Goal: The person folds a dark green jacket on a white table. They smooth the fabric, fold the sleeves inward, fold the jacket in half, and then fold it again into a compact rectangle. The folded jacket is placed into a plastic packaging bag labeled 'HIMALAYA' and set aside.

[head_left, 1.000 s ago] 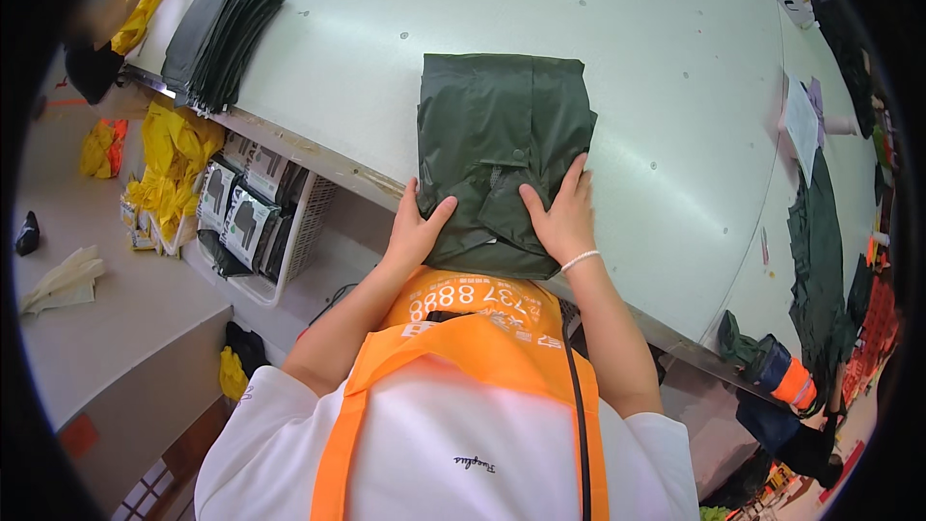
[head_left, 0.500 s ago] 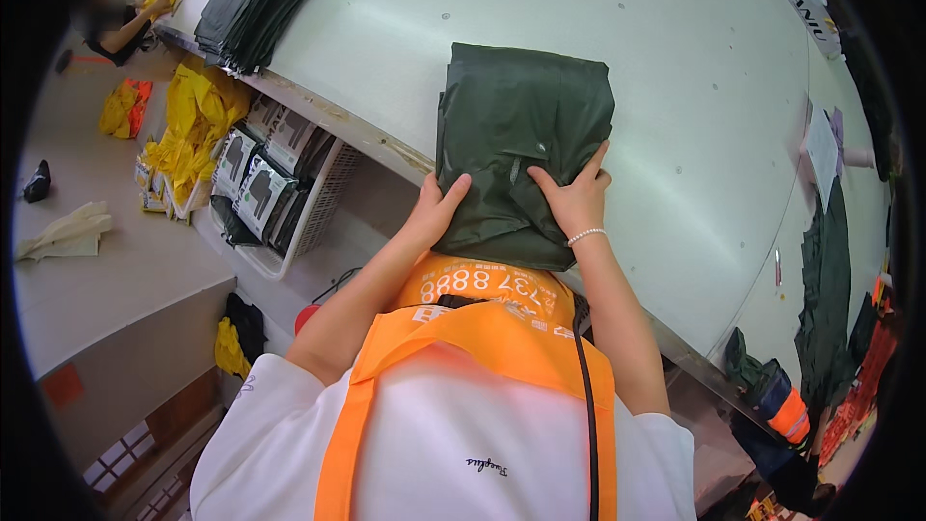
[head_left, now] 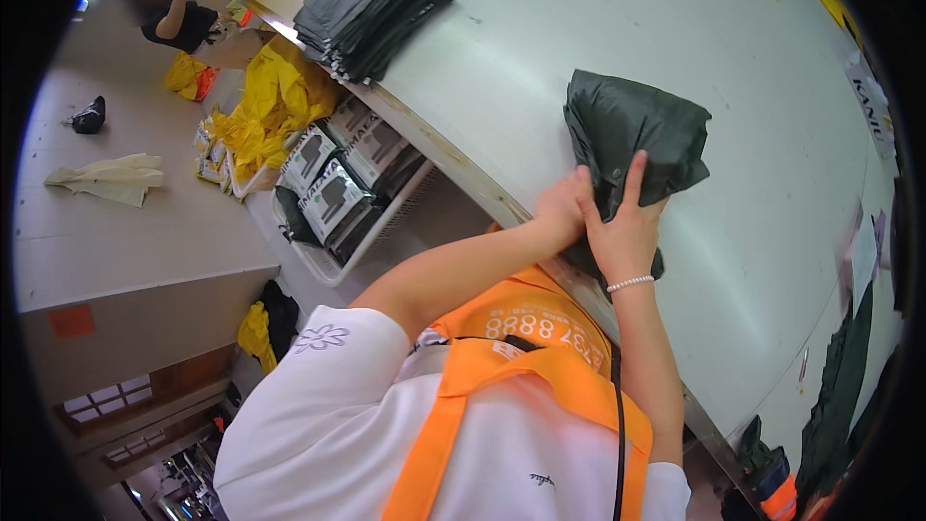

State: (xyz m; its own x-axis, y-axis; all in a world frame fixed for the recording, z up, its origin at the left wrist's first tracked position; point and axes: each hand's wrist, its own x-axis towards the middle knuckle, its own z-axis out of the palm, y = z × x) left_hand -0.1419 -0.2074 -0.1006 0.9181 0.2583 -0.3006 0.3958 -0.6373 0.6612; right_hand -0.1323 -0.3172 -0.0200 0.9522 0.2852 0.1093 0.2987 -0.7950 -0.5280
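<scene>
A dark green folded garment [head_left: 632,121] of thin, shiny fabric is bunched between my hands near the table's front edge. It narrows toward my grip and fans out on the far side. My left hand [head_left: 562,205] is closed on its near left side, its fingertips meeting my right thumb. My right hand [head_left: 625,232], with a beaded bracelet at the wrist, presses over the near right part, thumb and index finger apart around the fabric. A little of the dark fabric shows beneath my wrists. The tips of some fingers are hidden in the folds.
A stack of dark folded garments [head_left: 371,14] lies at the table's far left. Below the table edge stands a white basket [head_left: 323,265] of packaged garments, beside a yellow fabric heap [head_left: 275,116]. Another person [head_left: 183,24] handles yellow fabric at the far left. Dark fabric [head_left: 837,391] lies right.
The garment has gone from a wide, flat folded rectangle to a narrower, gathered bundle. My left hand has moved right, close to my right hand. The view has shifted, showing more to the left.
</scene>
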